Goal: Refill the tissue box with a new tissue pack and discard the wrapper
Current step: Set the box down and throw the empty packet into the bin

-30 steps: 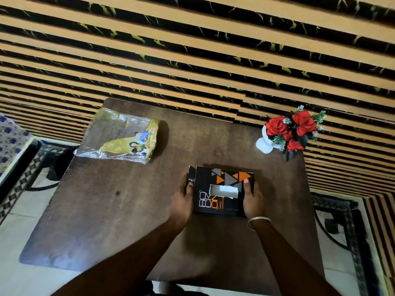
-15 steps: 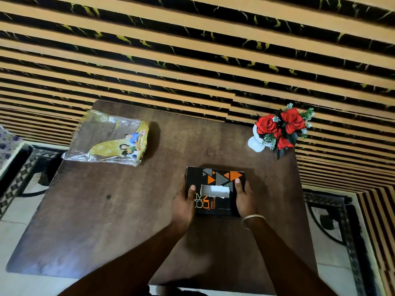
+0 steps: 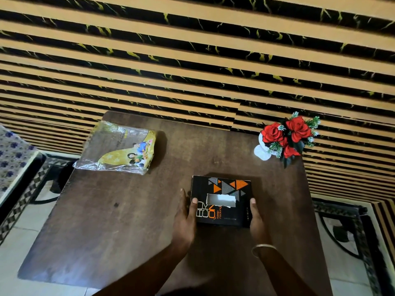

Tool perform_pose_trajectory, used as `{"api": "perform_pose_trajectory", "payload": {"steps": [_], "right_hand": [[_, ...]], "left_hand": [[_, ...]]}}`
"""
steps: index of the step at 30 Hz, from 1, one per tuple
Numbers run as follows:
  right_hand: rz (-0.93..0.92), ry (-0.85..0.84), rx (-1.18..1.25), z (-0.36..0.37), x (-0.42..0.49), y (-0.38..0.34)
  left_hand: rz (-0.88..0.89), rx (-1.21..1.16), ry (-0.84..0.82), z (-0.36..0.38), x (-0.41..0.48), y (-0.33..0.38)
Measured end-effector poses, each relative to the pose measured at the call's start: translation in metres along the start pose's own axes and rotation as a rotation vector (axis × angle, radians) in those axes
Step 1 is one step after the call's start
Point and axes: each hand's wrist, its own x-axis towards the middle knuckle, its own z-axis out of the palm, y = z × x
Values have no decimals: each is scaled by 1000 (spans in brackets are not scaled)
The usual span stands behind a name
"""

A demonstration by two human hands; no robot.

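A black tissue box (image 3: 222, 189) with orange and grey triangles lies flat on the dark wooden table (image 3: 128, 221), its top slot showing white tissue. My left hand (image 3: 184, 218) presses against the box's left side with the thumb on top. My right hand (image 3: 256, 218), a bangle on its wrist, holds the right side, thumb on top too. A clear and yellow plastic wrapper (image 3: 119, 149) lies flat at the table's far left, apart from both hands.
A white vase of red artificial roses (image 3: 286, 139) stands at the table's far right corner. A striped black and tan wall rises behind the table. A patterned cushion (image 3: 10, 154) and tiled floor lie to the left.
The side flap at the box's left end has gone flat against the box. Both hands stay on the box's sides. The camera view has shifted slightly.
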Motion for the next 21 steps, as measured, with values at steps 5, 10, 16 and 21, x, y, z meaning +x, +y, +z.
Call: {"api": "perform_pose_trajectory", "payload": {"steps": [5,10,16,21], "right_hand": [[58,-51,1,8,-4,9],[8,-11,-17,19,0,5],[-74,-10,18,39,23,-25],[-81,-34,48,74,64,-61]], "left_hand": [[2,-16,-22,11,-2,-4],[34,33,29,13,12,3],[96,52,72,9,41,27],[96,9,42,5,87,65]]}}
